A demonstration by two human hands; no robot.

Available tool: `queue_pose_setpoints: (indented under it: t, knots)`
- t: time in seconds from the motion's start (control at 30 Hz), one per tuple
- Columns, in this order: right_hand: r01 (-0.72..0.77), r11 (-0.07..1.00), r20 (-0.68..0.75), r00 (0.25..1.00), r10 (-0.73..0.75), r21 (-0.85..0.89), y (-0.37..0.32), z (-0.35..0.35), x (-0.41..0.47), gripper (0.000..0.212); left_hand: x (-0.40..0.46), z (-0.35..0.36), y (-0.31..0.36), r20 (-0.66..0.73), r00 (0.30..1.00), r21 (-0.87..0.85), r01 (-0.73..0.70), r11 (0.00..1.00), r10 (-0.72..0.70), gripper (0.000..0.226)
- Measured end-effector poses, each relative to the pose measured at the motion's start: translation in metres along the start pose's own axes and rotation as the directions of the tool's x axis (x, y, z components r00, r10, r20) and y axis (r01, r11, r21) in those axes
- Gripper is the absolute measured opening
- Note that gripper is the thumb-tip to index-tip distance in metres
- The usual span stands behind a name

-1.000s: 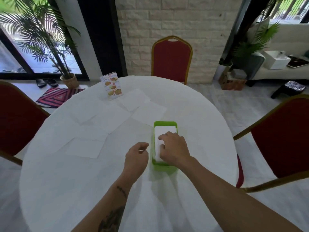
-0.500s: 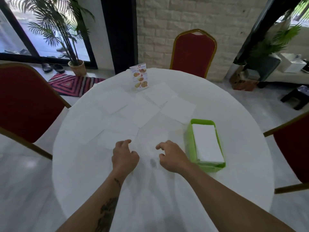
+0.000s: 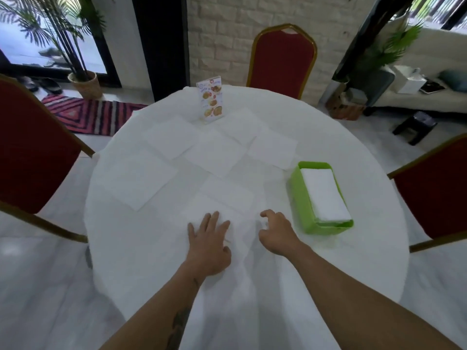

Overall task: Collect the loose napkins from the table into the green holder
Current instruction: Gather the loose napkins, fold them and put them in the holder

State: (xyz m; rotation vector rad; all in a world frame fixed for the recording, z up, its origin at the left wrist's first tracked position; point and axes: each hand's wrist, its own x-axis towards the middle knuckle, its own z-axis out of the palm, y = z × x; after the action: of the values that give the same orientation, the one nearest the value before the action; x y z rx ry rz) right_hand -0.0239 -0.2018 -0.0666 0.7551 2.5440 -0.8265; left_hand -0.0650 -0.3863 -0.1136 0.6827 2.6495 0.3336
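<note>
The green holder point(image 3: 298, 195) stands at the right of the round white table point(image 3: 141, 248), with folded white napkins point(image 3: 323, 195) stacked inside. Several loose white napkins lie flat across the table's middle and far side, for example a napkin point(image 3: 214, 155) in the centre and a napkin point(image 3: 144, 183) at the left. The nearest napkin point(image 3: 222, 200) lies just ahead of my hands. My left hand point(image 3: 209, 243) rests flat with fingers spread on its near edge. My right hand point(image 3: 275, 231) hovers beside it with fingers curled apart, holding nothing, left of the holder.
A standing menu card point(image 3: 211, 99) is at the table's far edge. Red chairs stand at the far side point(image 3: 283, 56), left point(image 3: 32, 145) and right point(image 3: 434, 183). A potted palm point(image 3: 83, 82) and a striped rug point(image 3: 91, 112) are on the floor at the left.
My right hand left the holder and moved left onto the table. My left hand opened and now lies flat on the nearest napkin. The view turned left, so the holder now appears at the right.
</note>
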Motion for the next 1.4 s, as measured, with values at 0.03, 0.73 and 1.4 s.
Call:
queue_pose_setpoints:
  t: [0.03,0.73,1.4]
  knots:
    - [-0.027,1.000,-0.020,0.999,0.027,0.011,0.004,0.000,-0.001,0.060,-0.004,0.002,0.005,0.013,0.999,-0.003,-0.038,0.999,0.038,0.067]
    - [0.034,0.896,-0.255,0.963,0.090,0.442,0.013,0.011,-0.018,0.055,-0.031,0.000,0.016,-0.093,0.963,-0.239,-0.267,0.934,0.251,0.045]
    - [0.132,0.991,-0.035,0.991,-0.131,0.031,-0.004,0.032,-0.036,0.061,-0.037,-0.001,-0.011,-0.139,0.990,-0.254,-0.032,0.967,-0.004,0.051]
